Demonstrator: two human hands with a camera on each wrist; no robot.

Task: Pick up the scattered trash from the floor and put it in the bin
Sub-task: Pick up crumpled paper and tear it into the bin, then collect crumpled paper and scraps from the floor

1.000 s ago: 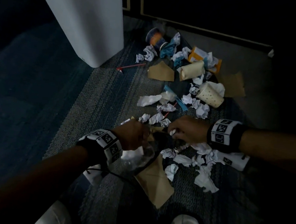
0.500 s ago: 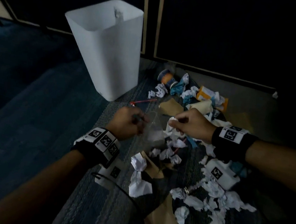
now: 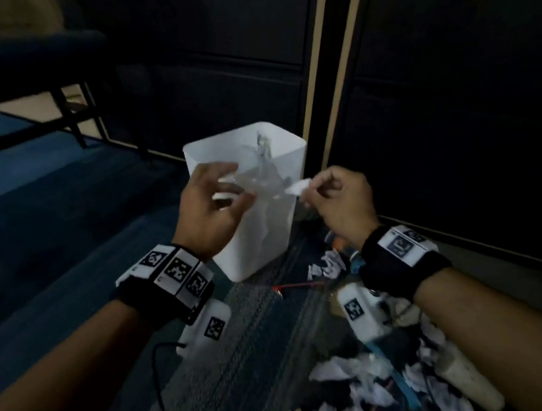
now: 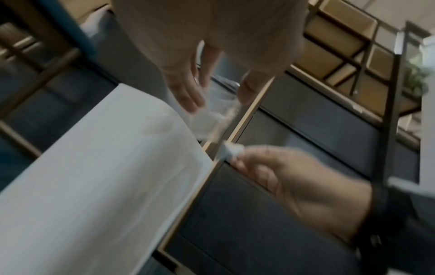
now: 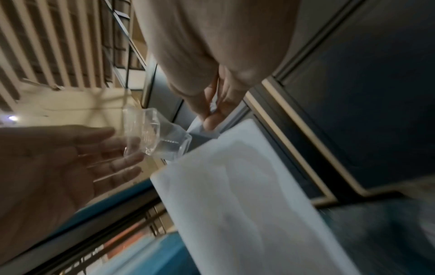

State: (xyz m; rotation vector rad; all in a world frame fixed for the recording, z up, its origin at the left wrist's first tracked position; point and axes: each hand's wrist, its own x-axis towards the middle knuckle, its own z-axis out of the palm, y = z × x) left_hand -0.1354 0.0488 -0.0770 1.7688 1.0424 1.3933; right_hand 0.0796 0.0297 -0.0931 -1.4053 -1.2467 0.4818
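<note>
The white bin stands on the carpet with both hands above its mouth. My left hand is open, fingers straight and spread. A clear plastic cup hangs in the air just off its fingertips, over the bin's rim; in the head view the clear cup is a faint blur. My right hand pinches a small crumpled white paper beside the bin's right edge. The left wrist view shows the paper in the right hand next to the bin.
Several crumpled papers lie on the carpet at the lower right, along with a red straw and a lying paper cup. Dark cabinet doors stand right behind the bin. A dark framed seat is at the left.
Both hands rose from the trash pile to above the bin. My left hand opened and let go of the clear cup. My right hand still pinches the paper.
</note>
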